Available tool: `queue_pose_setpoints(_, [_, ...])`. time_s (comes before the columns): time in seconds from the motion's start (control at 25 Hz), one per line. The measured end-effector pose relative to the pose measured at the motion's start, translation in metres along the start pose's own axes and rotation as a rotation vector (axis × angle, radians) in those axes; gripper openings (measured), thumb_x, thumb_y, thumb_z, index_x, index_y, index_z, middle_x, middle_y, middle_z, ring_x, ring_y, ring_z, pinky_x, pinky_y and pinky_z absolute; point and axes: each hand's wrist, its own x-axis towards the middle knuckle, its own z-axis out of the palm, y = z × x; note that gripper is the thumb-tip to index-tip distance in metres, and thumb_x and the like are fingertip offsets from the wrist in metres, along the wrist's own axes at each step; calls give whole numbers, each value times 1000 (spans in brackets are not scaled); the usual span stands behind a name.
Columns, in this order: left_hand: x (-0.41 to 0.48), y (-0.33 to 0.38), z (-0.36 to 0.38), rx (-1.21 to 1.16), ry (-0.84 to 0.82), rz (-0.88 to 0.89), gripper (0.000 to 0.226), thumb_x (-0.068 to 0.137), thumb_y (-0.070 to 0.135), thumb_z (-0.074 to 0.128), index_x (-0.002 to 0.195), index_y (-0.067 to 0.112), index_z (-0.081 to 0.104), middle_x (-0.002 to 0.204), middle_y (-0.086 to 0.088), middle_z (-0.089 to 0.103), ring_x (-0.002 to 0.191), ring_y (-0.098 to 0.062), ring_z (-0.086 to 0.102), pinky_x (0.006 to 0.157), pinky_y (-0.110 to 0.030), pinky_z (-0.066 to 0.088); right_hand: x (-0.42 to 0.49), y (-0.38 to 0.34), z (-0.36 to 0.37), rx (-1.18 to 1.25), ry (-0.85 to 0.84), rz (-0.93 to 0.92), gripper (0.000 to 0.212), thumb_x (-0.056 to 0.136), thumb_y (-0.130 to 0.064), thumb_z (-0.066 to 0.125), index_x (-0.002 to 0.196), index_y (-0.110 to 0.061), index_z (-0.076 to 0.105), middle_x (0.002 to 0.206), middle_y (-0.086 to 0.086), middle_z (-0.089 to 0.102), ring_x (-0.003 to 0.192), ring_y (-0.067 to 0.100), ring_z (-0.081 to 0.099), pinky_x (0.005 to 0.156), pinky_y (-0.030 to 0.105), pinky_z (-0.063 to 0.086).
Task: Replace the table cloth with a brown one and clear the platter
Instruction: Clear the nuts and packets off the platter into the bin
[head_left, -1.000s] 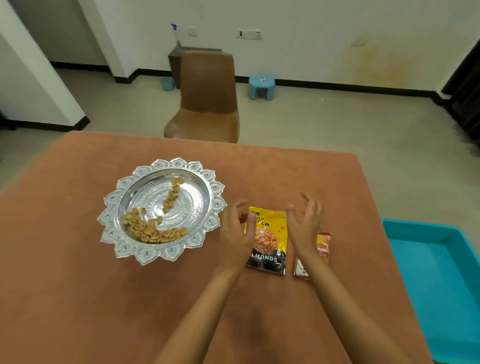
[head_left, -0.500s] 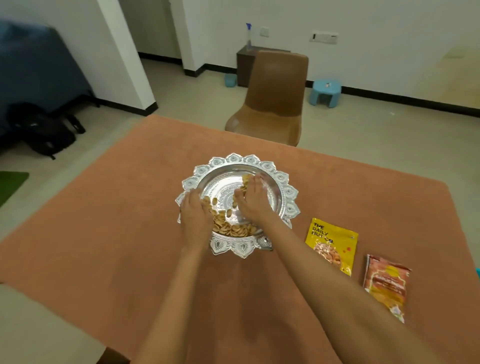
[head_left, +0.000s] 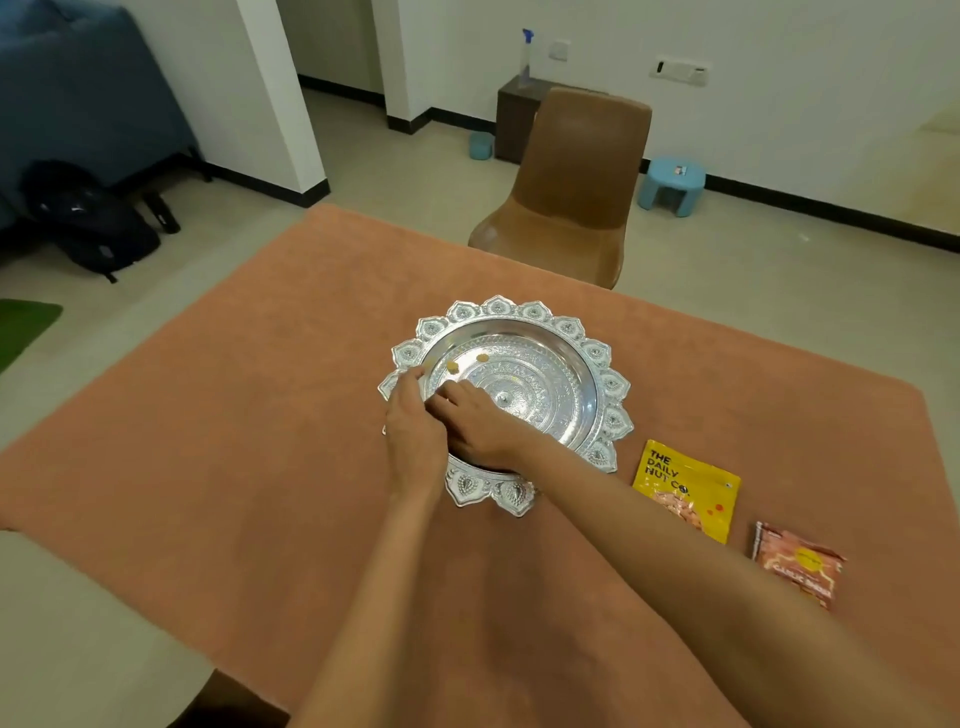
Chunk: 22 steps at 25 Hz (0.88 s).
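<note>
Curled left grip (head_left: 413, 436) and right grip (head_left: 478, 421) meeting inside platter (head_left: 602, 358), contents impossible to tell; worth sweeping stray nuts (head_left: 452, 367) inward

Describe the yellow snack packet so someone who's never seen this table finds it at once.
Start at the table's brown cloth, then the ornate silver platter at its middle. Right of the platter lies a yellow packet printed The Daily Nut Co.; the only other one, a reddish-orange packet, lies further right.
</note>
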Motion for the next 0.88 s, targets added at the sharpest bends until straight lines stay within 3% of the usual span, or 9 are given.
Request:
queue_pose_setpoints(0.12, [0,-1,0,23,0,23,55,81,-10,34,128,14,51,127,-6,58,117,-23,52,97,-39,43,-3,8,-9,-77,-67,-73,36,93,-33,37,95,-2,55,89,14,49,69,29,48,57,40,43])
queue_pose_setpoints(0.2, [-1,-3,0,20,7,61,46,87,-5,35,126,13,52,124,-6,59,115,-23,53,94,-35,42,-5,7,-12,-170,-58,-56,31,96,-30,44,95,-1,54,86,16,51,64,33,52,48,39,42])
queue_pose_setpoints(0.36, [-5,4,-4,-63,47,89,26,100,15,35,116,13,56,114,0,61,104,-17,56,81,-22,37,-3,2,-13,-198,-63,92,26,97,-27,48,94,-1,52,83,19,56,62,32,54,51,35,35])
queue_pose_setpoints(0.48, [-6,20,-7,-294,124,-69,28,102,20,34,113,16,60,105,7,62,89,7,57,69,-7,37,3,-3,-29,136,95,411,21,96,-18,46,77,-9,47,67,10,50,57,21,42,54,31,28])
queue_pose_setpoints(0.52, [-5,25,-5,-444,114,-156,30,103,23,33,115,17,60,109,9,63,93,11,56,74,-6,39,5,-3,-35,311,224,545,25,94,-16,47,70,-11,45,61,6,45,54,18,37,52,29,28])
queue_pose_setpoints(0.6, [-5,38,7,-812,16,-342,38,104,34,28,122,18,57,122,9,61,113,4,53,98,-17,38,8,-5,-51,694,494,792,32,91,-15,48,59,-14,41,55,4,41,49,16,36,47,26,29])
queue_pose_setpoints(0.68, [-8,54,23,-1063,-92,-489,48,103,42,22,129,16,54,130,6,58,120,-4,51,105,-24,36,10,-8,-62,1032,653,995,35,91,-17,47,56,-17,42,53,2,44,45,15,38,43,25,28])
queue_pose_setpoints(0.8, [-18,76,43,-1201,-197,-562,54,102,47,19,127,17,56,125,3,60,112,-8,56,87,-22,46,3,-20,-66,1089,746,1025,32,92,-18,47,60,-21,45,52,-6,44,49,12,37,46,27,31])
queue_pose_setpoints(0.88, [-25,82,49,-1257,-234,-565,54,101,50,22,125,18,59,119,1,64,112,-14,59,89,-26,48,-5,-21,-60,1040,739,956,25,92,-22,48,67,-20,51,58,-5,50,57,13,46,54,30,40])
